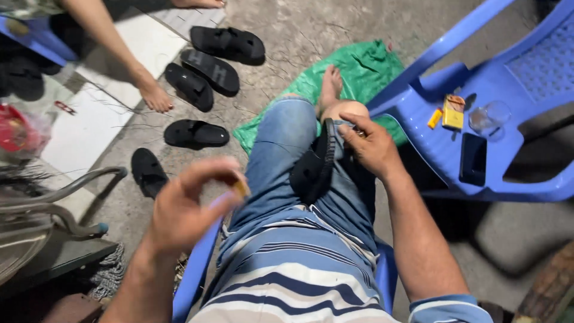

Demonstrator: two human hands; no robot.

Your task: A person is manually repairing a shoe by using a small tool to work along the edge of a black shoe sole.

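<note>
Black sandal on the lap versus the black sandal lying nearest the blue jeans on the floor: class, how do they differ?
The lap sandal stands on its edge against the jeans, steadied by the right hand; the floor sandal lies flat, sole down, on the concrete floor. The lap sandal is being touched; no hand touches the floor sandal. The left hand pinches a small yellowish piece, touching neither. Both are black, open slip-ons.

Black rubber sandals on concrete floor [179, 90] – five, at ten to twelve o'clock; sixth black sandal [314, 167] on lap. Blue plastic chairs [478, 90] – one at two o'clock. On its seat: one clear glass [489, 116], one dark phone [473, 158], one yellow box [453, 113].
</note>
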